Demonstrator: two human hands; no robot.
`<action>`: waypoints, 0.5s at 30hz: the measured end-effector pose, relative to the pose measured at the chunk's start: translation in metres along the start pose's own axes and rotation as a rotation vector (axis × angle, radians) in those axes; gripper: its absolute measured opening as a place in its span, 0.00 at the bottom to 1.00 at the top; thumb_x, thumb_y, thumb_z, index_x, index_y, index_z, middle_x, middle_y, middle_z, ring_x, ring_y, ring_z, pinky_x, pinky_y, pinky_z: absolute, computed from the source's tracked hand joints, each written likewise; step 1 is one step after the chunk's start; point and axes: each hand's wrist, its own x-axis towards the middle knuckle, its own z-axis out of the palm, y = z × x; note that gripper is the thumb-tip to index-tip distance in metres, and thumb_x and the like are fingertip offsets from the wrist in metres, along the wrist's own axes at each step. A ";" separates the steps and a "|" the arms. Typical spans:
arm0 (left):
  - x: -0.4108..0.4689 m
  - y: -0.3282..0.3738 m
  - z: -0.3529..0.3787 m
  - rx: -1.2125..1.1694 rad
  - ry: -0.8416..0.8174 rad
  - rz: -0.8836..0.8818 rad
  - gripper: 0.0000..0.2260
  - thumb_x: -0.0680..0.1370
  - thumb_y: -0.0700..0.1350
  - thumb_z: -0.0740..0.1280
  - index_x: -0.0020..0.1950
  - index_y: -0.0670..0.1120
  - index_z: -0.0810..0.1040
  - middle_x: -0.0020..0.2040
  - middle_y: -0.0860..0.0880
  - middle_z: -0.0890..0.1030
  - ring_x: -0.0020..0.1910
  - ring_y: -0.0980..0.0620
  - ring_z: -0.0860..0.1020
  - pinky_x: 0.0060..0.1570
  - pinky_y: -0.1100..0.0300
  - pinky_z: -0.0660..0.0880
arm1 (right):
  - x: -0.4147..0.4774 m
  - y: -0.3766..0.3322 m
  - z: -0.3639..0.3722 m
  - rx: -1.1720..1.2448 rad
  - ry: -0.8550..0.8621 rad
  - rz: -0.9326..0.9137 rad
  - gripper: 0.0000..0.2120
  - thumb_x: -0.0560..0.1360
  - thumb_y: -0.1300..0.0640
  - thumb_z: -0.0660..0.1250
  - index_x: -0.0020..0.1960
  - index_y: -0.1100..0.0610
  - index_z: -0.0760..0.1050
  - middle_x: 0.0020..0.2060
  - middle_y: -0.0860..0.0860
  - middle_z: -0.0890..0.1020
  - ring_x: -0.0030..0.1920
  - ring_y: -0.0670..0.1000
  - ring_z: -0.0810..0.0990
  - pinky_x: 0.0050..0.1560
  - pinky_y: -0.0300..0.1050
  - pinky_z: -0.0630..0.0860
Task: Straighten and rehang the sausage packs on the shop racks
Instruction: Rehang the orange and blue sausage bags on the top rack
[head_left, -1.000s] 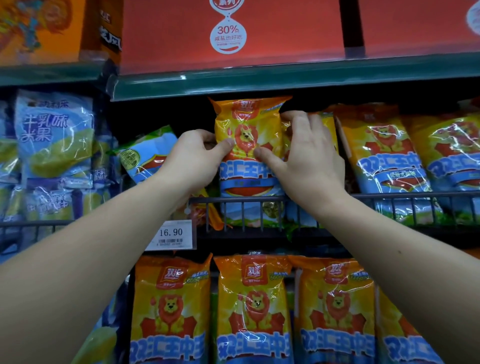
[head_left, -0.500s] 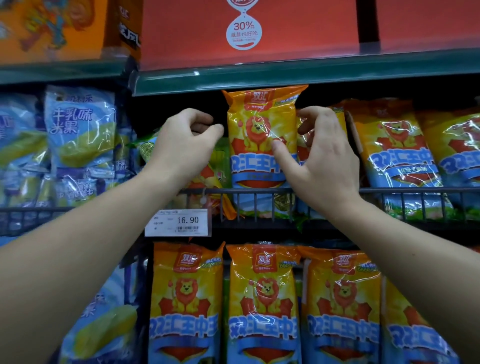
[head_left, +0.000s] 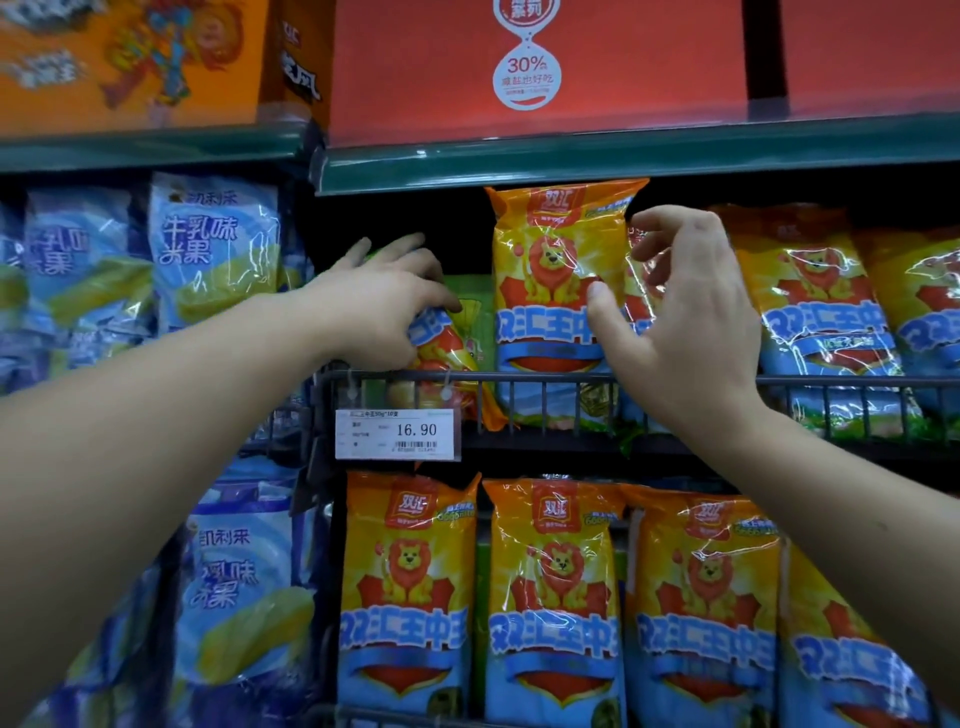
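1. Sausage packs (head_left: 815, 312) stand in a row behind the wire rack rail (head_left: 545, 378). One upright pack (head_left: 558, 291) stands straight at the centre, and a slumped pack (head_left: 441, 348) lies tilted just left of it, low behind the rail.
2. Our left grip (head_left: 384, 306) lies over the slumped pack, fingers stretched out and spread, touching its film but not closed round it.
3. Our right grip (head_left: 691, 322) hangs at the upright pack's right edge, fingers half-curled and apart, thumb tip against the printed front. It pinches nothing that we can see.
4. We judge these packs fairly light, soft and lumpy. Their glossy film slides and crinkles, and may tear if dragged against the wire.
5. We would take the slumped pack mid-body, fingers behind and thumb in front, or by its flat top seam. We would lift it clear of the rail, then set it upright beside its neighbour.
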 end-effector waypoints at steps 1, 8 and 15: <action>0.001 -0.001 -0.002 0.029 -0.012 0.015 0.30 0.75 0.43 0.66 0.75 0.58 0.65 0.76 0.52 0.58 0.79 0.52 0.43 0.77 0.43 0.41 | -0.001 -0.002 0.000 0.003 0.002 -0.008 0.24 0.75 0.46 0.64 0.65 0.59 0.70 0.50 0.47 0.72 0.49 0.48 0.73 0.40 0.50 0.75; 0.000 -0.006 -0.014 0.189 0.059 0.124 0.22 0.76 0.49 0.68 0.71 0.58 0.72 0.65 0.50 0.67 0.68 0.47 0.65 0.76 0.48 0.50 | -0.012 -0.018 0.007 -0.014 -0.158 -0.149 0.17 0.75 0.50 0.63 0.59 0.58 0.74 0.50 0.50 0.76 0.49 0.49 0.74 0.39 0.43 0.72; -0.006 -0.001 -0.022 0.404 0.134 0.182 0.18 0.76 0.54 0.66 0.66 0.61 0.76 0.60 0.53 0.70 0.63 0.47 0.66 0.76 0.42 0.50 | -0.018 -0.030 0.017 0.003 -0.286 -0.138 0.18 0.74 0.49 0.63 0.61 0.55 0.75 0.53 0.48 0.78 0.52 0.48 0.76 0.41 0.46 0.77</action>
